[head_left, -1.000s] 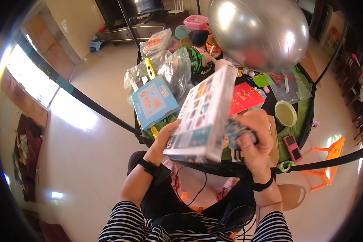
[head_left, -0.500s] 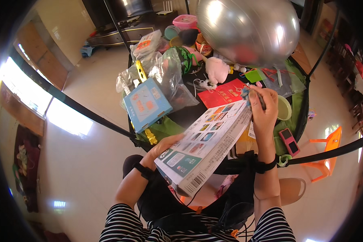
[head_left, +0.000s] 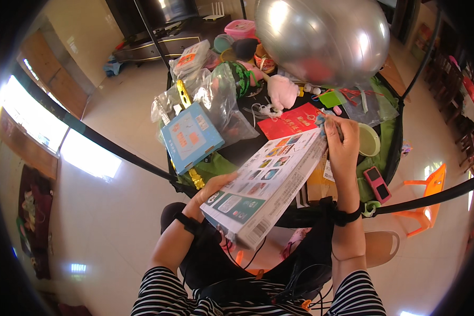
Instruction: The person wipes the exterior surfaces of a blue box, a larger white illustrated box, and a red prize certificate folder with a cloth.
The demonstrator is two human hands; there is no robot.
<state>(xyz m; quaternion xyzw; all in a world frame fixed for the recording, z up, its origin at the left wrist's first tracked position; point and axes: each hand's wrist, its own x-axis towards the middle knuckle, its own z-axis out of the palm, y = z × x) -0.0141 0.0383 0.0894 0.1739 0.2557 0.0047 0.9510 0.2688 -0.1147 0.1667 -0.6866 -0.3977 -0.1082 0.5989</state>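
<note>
A flat white box (head_left: 271, 176) with a green patch and small colour pictures is tilted in front of me, over my lap and the near edge of a round black surface. My left hand (head_left: 214, 190) grips its left edge, the fingertips hidden underneath. At the box's far right corner, my right hand (head_left: 343, 139) is closed, with a small blue-grey cloth-like piece (head_left: 320, 121) showing by the thumb. Beyond the box lie a red folder (head_left: 287, 124) and, to the left, a light blue box (head_left: 192, 137).
A large silver ball (head_left: 324, 39) rests at the back. Clear plastic bags (head_left: 216, 95), a pink plush toy (head_left: 283, 92) and a green bowl (head_left: 369, 140) crowd the surface. A pink device (head_left: 377, 184) lies at the right. Black poles (head_left: 126, 160) surround it; an orange stool (head_left: 432, 192) stands beyond.
The white box has tilted slightly, its near end rising a little. My right hand has shifted slightly at the far corner. My left hand keeps its grip.
</note>
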